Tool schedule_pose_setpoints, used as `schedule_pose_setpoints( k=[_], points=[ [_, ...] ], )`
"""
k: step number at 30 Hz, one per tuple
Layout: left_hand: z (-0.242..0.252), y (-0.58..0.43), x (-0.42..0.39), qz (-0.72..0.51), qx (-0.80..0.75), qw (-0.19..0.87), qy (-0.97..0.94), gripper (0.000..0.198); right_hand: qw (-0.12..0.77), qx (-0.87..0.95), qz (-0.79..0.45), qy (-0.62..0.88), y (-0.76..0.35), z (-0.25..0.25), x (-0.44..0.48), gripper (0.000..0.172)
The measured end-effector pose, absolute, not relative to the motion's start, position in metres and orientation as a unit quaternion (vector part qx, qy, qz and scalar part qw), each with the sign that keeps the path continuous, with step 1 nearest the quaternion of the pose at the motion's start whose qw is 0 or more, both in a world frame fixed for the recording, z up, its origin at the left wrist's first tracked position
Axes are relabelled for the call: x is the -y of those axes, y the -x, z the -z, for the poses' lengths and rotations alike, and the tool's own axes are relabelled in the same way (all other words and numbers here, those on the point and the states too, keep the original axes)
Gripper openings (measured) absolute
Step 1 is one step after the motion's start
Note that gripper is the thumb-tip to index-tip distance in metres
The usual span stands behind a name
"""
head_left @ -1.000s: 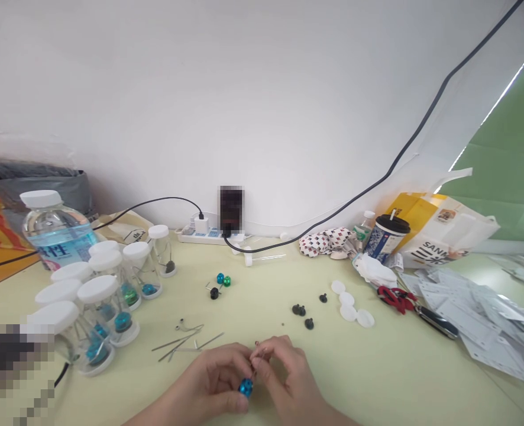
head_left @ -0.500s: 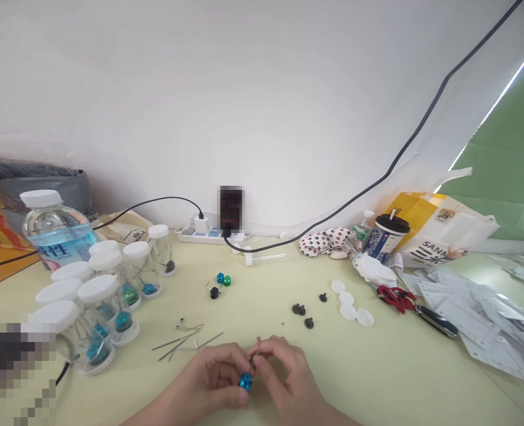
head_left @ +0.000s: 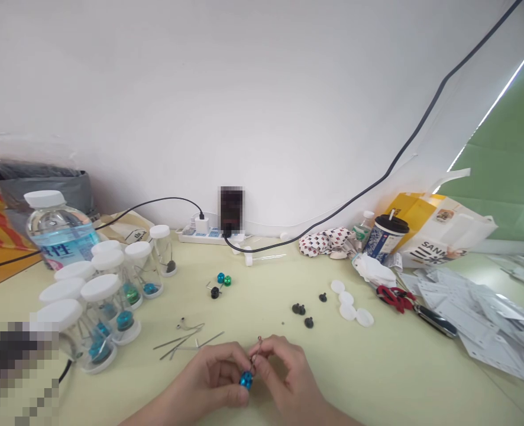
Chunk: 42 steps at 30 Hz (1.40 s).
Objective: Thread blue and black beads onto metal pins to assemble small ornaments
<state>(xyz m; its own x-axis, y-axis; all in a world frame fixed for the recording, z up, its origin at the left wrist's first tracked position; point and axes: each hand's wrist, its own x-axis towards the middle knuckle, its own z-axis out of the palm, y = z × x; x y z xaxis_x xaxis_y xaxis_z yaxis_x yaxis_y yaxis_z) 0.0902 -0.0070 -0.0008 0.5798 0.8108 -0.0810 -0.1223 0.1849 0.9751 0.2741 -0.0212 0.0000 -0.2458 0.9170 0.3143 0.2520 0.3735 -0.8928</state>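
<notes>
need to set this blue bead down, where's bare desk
Bare desk lies right of the right hand, below the white caps and short of the paper sheets; another patch sits between the metal pins and black knobs. Crowded: the capped glass jars at left, and the scissors back right.

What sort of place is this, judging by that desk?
Likely a small craft workspace: white-capped glass vials with blue beads inside, loose metal pins, and a power strip, all on a pale desk.

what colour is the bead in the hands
The bead is shiny blue, best seen in the head view.
</notes>
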Motion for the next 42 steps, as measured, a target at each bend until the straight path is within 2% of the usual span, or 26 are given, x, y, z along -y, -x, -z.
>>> schedule_pose_setpoints(
  k=[9, 17, 21, 27, 42],
  points=[
    [0.002, -0.087, 0.003, -0.356, -0.295, 0.708, -0.533, 0.014, 0.529, 0.659, -0.339, 0.414, -0.278, -0.005, 0.017, 0.020],
    [0.002, -0.084, -0.001, -0.357, -0.334, 0.715, -0.500, 0.016, 0.482, 0.609, -0.446, 0.445, -0.278, 0.001, 0.017, 0.029],
    [0.002, -0.083, -0.002, -0.374, -0.354, 0.697, -0.499, 0.015, 0.439, 0.686, -0.385, 0.434, -0.278, 0.000, 0.018, 0.029],
    [0.003, -0.081, -0.003, -0.392, -0.344, 0.690, -0.501, 0.015, 0.434, 0.776, -0.256, 0.380, -0.278, 0.004, 0.019, 0.017],
    [0.008, -0.080, -0.003, -0.388, -0.344, 0.686, -0.511, 0.016, 0.440, 0.785, -0.215, 0.380, -0.278, 0.005, 0.018, 0.014]
  ],
)
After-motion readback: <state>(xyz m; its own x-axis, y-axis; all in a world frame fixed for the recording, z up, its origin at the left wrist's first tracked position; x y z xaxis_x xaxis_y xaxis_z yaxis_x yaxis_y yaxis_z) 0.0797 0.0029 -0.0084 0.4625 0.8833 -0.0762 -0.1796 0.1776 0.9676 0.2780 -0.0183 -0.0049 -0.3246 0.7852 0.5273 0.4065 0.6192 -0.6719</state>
